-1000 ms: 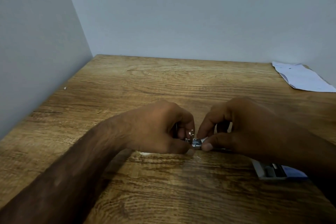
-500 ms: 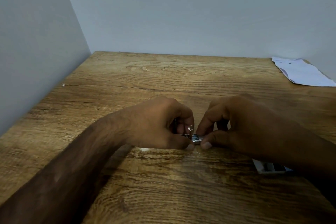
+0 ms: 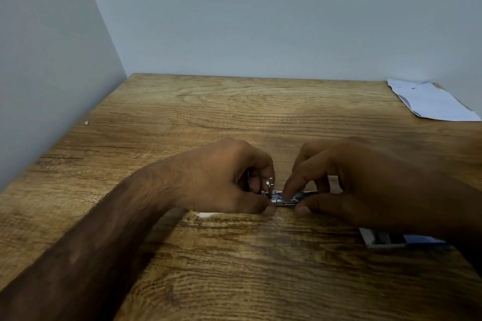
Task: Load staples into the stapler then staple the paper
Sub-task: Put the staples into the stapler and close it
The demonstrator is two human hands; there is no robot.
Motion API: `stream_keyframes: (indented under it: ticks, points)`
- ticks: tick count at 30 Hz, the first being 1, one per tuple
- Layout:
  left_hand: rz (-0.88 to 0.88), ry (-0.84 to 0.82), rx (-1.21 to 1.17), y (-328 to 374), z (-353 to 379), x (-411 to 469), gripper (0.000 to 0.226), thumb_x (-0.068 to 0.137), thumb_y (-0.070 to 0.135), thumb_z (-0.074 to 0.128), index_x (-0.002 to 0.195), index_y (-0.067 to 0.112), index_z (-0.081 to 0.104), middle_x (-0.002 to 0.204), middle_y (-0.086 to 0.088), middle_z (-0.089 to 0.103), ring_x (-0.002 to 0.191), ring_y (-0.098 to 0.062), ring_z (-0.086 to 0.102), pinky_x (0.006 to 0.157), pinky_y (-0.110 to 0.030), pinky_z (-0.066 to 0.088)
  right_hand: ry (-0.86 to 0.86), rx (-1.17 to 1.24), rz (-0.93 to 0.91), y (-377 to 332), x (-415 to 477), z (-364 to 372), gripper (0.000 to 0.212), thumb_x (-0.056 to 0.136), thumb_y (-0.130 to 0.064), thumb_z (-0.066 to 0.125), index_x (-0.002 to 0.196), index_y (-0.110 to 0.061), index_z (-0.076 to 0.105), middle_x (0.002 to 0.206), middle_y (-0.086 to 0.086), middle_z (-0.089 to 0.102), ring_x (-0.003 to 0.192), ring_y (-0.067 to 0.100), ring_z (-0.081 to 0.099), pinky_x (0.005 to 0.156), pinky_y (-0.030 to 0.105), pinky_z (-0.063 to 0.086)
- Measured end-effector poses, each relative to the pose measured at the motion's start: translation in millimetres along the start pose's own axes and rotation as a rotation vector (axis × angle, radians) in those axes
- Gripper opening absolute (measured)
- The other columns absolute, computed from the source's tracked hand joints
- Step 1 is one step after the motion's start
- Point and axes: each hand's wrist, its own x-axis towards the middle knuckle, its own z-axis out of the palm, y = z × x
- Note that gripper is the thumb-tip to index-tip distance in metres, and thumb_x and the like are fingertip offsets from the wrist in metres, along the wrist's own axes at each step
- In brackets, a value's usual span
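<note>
A small metal stapler (image 3: 283, 197) lies low on the wooden table (image 3: 234, 117), held between both hands. My left hand (image 3: 224, 177) is curled around its left end, where an upright metal piece shows. My right hand (image 3: 360, 182) pinches the shiny channel from the right with thumb and forefinger. Most of the stapler is hidden by my fingers, and whether a staple strip is in my right fingers cannot be told. Folded white paper (image 3: 430, 101) lies at the far right by the wall.
A small white and blue box (image 3: 386, 240), likely for staples, lies open under my right wrist. A loose thin staple (image 3: 280, 218) and a white scrap (image 3: 207, 214) lie on the wood below my hands. Walls close the left and far sides.
My right hand has slid a little to the right along the stapler, so more of the shiny channel shows between my hands. My left hand holds still.
</note>
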Motion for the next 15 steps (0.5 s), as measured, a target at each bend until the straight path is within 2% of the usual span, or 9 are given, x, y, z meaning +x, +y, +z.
stream_keyframes:
  ticks: [5,9,15]
  points:
    - [-0.006,0.011,0.008,-0.7,1.0,0.3,0.018,0.081,0.035,0.087,0.090,0.028,0.073,0.077,0.010,0.067,0.058,0.006,0.059,0.050,-0.007,0.041,-0.021,-0.031,0.013,4.0,-6.9,-8.3,0.024,0.080,-0.052,0.071,0.102,-0.058,0.067,0.107,-0.031,0.054,0.091,-0.004,0.056,0.068,0.024,0.049]
    - [-0.011,0.011,0.009,-0.3,1.5,0.7,0.017,0.080,0.034,0.087,0.088,0.028,0.073,0.080,0.009,0.068,0.057,0.006,0.058,0.050,-0.008,0.041,-0.059,-0.022,0.015,8.8,-13.8,-16.3,0.023,0.081,-0.052,0.070,0.103,-0.060,0.068,0.106,-0.032,0.056,0.093,-0.005,0.057,0.064,0.017,0.040]
    - [-0.013,0.022,0.036,1.8,1.1,1.4,0.019,0.079,0.035,0.088,0.081,0.030,0.070,0.078,0.011,0.067,0.058,0.004,0.058,0.050,-0.010,0.041,-0.083,-0.087,0.038,14.0,-20.8,-27.2,0.019,0.081,-0.054,0.067,0.099,-0.060,0.070,0.103,-0.040,0.058,0.093,-0.017,0.055,0.058,0.012,0.042]
